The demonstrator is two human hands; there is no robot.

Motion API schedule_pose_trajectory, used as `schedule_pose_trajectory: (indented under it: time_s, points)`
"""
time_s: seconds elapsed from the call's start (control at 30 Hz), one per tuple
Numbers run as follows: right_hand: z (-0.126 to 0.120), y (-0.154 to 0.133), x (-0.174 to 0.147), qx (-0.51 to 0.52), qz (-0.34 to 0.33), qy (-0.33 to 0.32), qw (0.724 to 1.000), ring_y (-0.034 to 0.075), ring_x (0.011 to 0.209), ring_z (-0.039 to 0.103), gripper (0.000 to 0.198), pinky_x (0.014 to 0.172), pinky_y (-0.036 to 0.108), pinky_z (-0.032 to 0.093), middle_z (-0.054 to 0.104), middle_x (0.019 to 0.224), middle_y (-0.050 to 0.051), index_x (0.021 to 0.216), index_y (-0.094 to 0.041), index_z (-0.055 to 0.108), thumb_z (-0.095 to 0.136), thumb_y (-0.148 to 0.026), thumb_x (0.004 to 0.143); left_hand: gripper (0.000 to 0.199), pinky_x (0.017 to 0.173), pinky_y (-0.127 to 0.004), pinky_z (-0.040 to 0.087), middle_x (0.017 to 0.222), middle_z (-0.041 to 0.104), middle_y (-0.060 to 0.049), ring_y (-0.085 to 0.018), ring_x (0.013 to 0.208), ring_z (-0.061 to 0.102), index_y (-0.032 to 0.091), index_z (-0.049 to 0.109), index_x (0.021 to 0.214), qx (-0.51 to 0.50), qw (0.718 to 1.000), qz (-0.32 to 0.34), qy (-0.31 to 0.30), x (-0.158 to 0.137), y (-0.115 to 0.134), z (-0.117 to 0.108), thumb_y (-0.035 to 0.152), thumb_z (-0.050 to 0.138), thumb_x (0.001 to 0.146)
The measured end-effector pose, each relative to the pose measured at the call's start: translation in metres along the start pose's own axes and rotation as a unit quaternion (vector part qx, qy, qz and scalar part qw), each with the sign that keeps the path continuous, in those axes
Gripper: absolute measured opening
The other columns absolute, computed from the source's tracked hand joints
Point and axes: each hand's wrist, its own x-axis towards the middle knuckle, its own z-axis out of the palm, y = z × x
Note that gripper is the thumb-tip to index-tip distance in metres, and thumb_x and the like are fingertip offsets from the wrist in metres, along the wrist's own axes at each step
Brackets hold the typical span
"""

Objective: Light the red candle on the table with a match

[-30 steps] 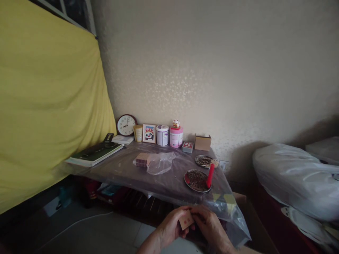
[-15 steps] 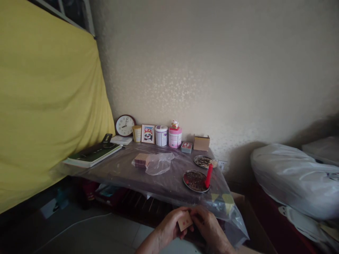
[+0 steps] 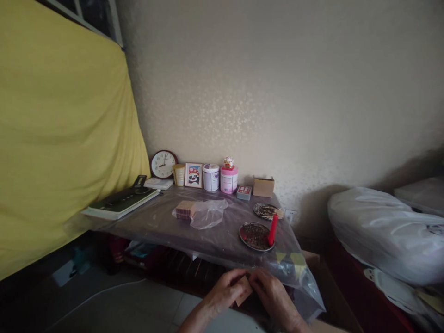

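The left hand [image 3: 225, 291] pinches a small, tan cardboard box [image 3: 245, 292] slanting lower left to upper right, long axis partly thumb-hidden; the half-curled right hand [image 3: 272, 292] is at its edge, grip unclear. Just beyond: the plastic-covered grey tabletop [image 3: 152, 224].

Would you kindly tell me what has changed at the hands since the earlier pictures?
The left hand's thumb has moved down across the face of the small box, covering more of it. Nothing was visibly let go. The left hand still holds the box, the right hand close by its edge; the red candle stayed put.
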Motion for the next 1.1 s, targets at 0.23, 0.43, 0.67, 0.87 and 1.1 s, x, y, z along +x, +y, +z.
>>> schedule_pose_trajectory:
  time_s: [0.23, 0.43, 0.67, 0.87, 1.1]
  points:
    - [-0.001, -0.008, -0.001, 0.007, -0.005, 0.003, 1.000, 0.015, 0.074, 0.057, 0.019, 0.069, 0.024, 0.041, 0.062, 0.079, 0.002, 0.076, -0.020, 0.058, 0.043, -0.016, 0.086, 0.034, 0.089, -0.033, 0.039, 0.106, 0.068, -0.004, -0.024, 0.103, 0.055, 0.020, 0.065, 0.106, 0.049, 0.998, 0.040, -0.021, -0.003, 0.003, 0.000, 0.021, 0.057, 0.074]
    - [-0.005, -0.008, -0.002, 0.043, 0.019, 0.021, 0.999, 0.015, 0.074, 0.057, 0.017, 0.071, 0.025, 0.042, 0.062, 0.078, 0.001, 0.077, -0.020, 0.059, 0.044, -0.016, 0.084, 0.038, 0.088, -0.032, 0.039, 0.106, 0.069, -0.004, -0.023, 0.102, 0.056, 0.020, 0.064, 0.107, 0.013, 0.998, 0.046, -0.031, -0.001, 0.000, -0.001, 0.016, 0.058, 0.070]
    - [-0.005, -0.004, 0.003, 0.140, 0.079, 0.064, 0.985, 0.017, 0.077, 0.061, 0.014, 0.073, 0.027, 0.046, 0.067, 0.081, 0.002, 0.084, -0.018, 0.064, 0.052, -0.021, 0.079, 0.043, 0.050, -0.022, 0.031, 0.086, 0.066, -0.002, -0.014, 0.064, 0.053, 0.022, 0.060, 0.111, -0.013, 0.999, -0.037, -0.003, -0.005, 0.007, 0.002, 0.022, 0.058, 0.068]
    - [0.000, -0.001, 0.003, 0.241, 0.121, 0.076, 0.960, 0.015, 0.069, 0.060, 0.020, 0.064, 0.025, 0.046, 0.066, 0.072, 0.000, 0.078, -0.016, 0.065, 0.058, -0.035, 0.078, 0.046, 0.046, -0.022, 0.025, 0.078, 0.063, 0.000, -0.010, 0.055, 0.047, 0.022, 0.058, 0.114, -0.032, 0.999, -0.039, 0.008, -0.007, 0.008, 0.003, 0.025, 0.058, 0.069]
    - [-0.013, -0.003, 0.006, 0.353, 0.154, 0.148, 0.911, 0.013, 0.058, 0.057, 0.036, 0.060, 0.026, 0.047, 0.062, 0.065, -0.002, 0.066, -0.018, 0.056, 0.067, -0.052, 0.066, 0.043, 0.047, -0.022, 0.027, 0.084, 0.066, -0.001, -0.012, 0.059, 0.052, 0.023, 0.057, 0.112, -0.047, 0.998, -0.026, 0.014, -0.006, 0.007, 0.002, 0.026, 0.058, 0.069]
